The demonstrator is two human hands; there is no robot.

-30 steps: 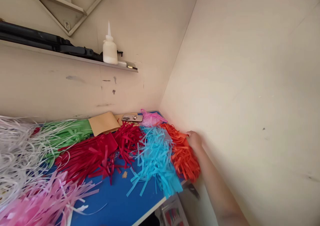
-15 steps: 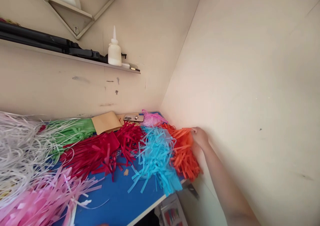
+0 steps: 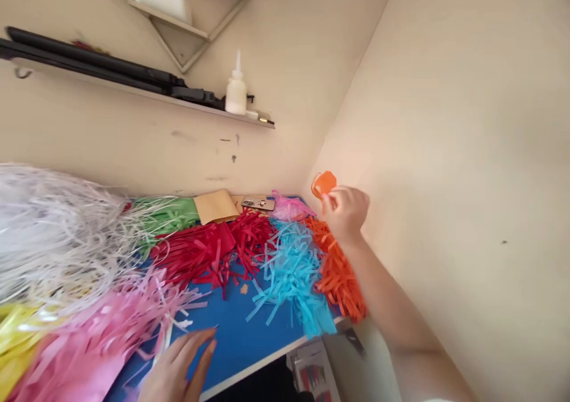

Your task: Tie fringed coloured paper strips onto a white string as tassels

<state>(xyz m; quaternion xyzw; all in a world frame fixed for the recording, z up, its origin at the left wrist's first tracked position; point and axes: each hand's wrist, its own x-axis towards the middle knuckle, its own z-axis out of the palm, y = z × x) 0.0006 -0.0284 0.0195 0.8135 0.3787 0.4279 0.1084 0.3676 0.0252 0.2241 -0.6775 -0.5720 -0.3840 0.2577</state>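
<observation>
Orange paper piece (image 3: 323,184), thin and curled; right hand's (image 3: 350,212) grip closed.

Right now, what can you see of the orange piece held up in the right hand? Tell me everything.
The orange piece is bright, thin and paper-like, with a broad, rounded part and a narrow curved strip at its left. It is raised above the fringed orange bundle, with the pale wall behind it. The fingers of the right hand grip its lower end; the left hand is well away from it. The grip hides the rest, so its full shape can't be told.
</observation>
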